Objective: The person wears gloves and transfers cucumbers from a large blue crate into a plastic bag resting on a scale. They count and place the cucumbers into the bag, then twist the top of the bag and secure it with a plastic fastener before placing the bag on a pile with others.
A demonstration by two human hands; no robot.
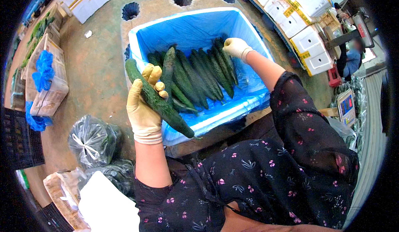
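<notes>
Left hand (pixel 145 103), gloved, was closed around a cucumber (pixel 160 101), fingers wrapped over its middle from the left. It was held up over the near-left corner of the box (pixel 253 103), clear of the pile, likely so it could be sorted or lined up. Its long axis ran diagonally: one end pointed up-left past the box corner, the other down-right toward the near rim.

Right hand (pixel 236 47), also gloved, was reaching to the far end of the packed cucumbers (pixel 199 74), fingers curled on the tips of the right-most ones; a firm grip or just a press, cannot tell. Those lay side by side in a row on the blue liner (pixel 195 28), axes roughly parallel, probably to pack tight.

Tied bags (pixel 89 140) of greens sat on the floor at left.
</notes>
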